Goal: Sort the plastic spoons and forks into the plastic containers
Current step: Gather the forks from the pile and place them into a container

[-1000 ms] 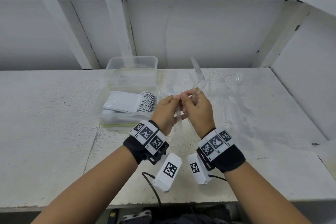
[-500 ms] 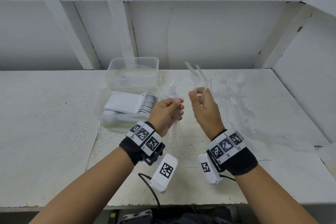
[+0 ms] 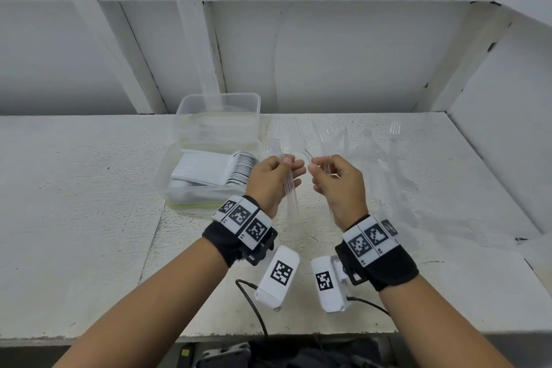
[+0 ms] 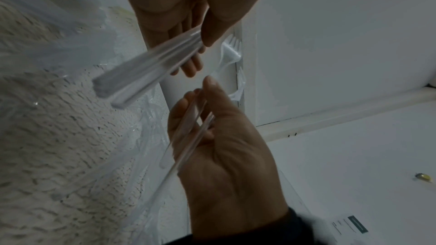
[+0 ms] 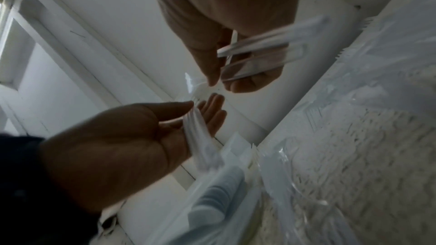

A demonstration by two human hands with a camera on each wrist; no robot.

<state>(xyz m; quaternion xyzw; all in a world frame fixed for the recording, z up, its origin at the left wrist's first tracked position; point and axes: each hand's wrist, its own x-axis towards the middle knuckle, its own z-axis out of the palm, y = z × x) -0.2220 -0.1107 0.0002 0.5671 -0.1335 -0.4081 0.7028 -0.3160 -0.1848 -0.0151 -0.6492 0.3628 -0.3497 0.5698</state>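
My left hand [image 3: 291, 163] grips a bundle of clear plastic forks [image 3: 290, 197], with the handles hanging down below the fist. The same bundle [image 4: 146, 70] lies between thumb and fingers in the left wrist view. Just to its right, my right hand [image 3: 318, 166] pinches two clear utensils [image 4: 188, 128], fingers curled around them; their handles [image 5: 257, 53] cross its palm. The hands are a small gap apart. The near plastic container [image 3: 162, 176] holds stacked white spoons [image 3: 215, 170]. Behind it stands a second clear container [image 3: 218, 105].
Loose clear forks [image 3: 358, 143] lie scattered on the white table [image 3: 74, 218] beyond my right hand, one [image 3: 395, 129] near the back. A white wall and side panel close off the back and right. Cables hang at the table's front edge.
My right hand has come down from its raised position and moved back close to the left hand. Its two utensils no longer stick up. The left hand keeps its bundle.
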